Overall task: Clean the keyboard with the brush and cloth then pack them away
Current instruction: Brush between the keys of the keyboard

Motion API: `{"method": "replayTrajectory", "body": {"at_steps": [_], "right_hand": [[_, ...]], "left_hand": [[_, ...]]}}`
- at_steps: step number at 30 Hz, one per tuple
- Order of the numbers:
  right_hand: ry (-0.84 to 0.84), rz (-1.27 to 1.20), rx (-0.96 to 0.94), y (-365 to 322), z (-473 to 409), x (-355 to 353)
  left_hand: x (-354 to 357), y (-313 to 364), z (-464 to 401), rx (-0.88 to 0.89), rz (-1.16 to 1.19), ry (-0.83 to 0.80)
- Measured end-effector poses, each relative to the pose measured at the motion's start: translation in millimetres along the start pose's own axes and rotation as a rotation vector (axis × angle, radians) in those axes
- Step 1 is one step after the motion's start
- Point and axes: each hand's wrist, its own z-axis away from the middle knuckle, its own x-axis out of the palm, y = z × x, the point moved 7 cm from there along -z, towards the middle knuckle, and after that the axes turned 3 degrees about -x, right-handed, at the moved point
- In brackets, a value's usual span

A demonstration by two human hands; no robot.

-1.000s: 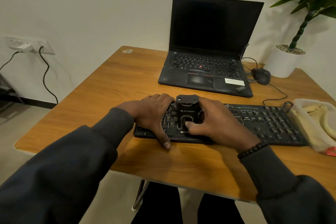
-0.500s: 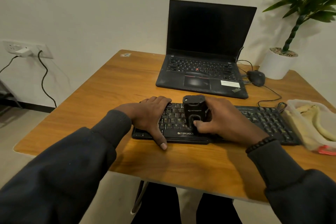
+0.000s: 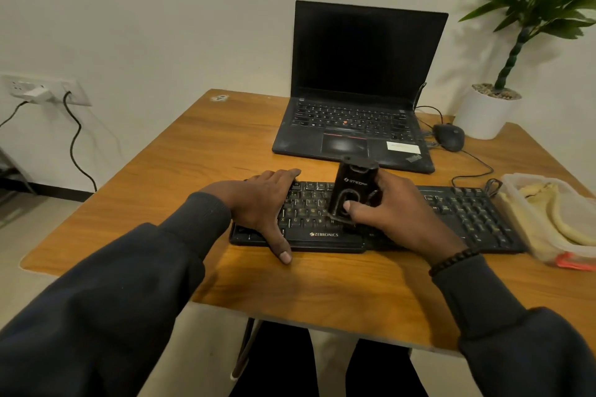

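Brush point(image 3: 351, 190) upright on keyboard point(image 3: 467, 216)

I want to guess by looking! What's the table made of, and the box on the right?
The table looks like wood or wood-look laminate: orange-brown grain lines, slight sheen. The box looks like clear plastic: cloudy see-through walls show yellowish stuff inside.

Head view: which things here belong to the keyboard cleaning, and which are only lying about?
Belong to the job:
- black Zebronics keyboard
- black block-shaped brush, gripped by the right hand
- left hand, resting on the keyboard's left end
- clear plastic box with yellow cloth

Lying about:
- open black laptop
- black mouse
- green plant in white pot
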Motion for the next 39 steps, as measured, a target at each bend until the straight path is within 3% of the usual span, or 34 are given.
{"method": "replayTrajectory", "body": {"at_steps": [4,8,13,19,25,30,39], "right_hand": [[-0.06,0.029,-0.02,0.8,-0.7,22.4],[-0.129,0.178,-0.023,3.4,1.8,1.9],[-0.079,0.034,-0.033,-7.6,0.9,6.6],[-0.14,0.16,-0.028,3.8,4.5,-3.5],[-0.059,-0.013,0.0,6.9,3.7,5.1],[-0.116,0.151,-0.009,6.9,8.4,-5.4],[-0.095,0.046,0.016,7.7,10.4,0.1]], "left_hand": [[1.4,-3.0,-0.6,-0.025,0.012,-0.009],[1.7,-4.7,-1.9,-0.023,0.017,-0.003],[1.8,-5.0,-3.3,-0.031,-0.004,-0.02],[1.6,-3.4,-0.7,-0.026,-0.008,-0.012],[0.3,0.0,1.8,-0.028,-0.016,-0.016],[-0.3,-0.1,1.6,-0.027,-0.012,-0.017],[0.4,0.5,2.9,-0.033,-0.018,-0.018]]}}
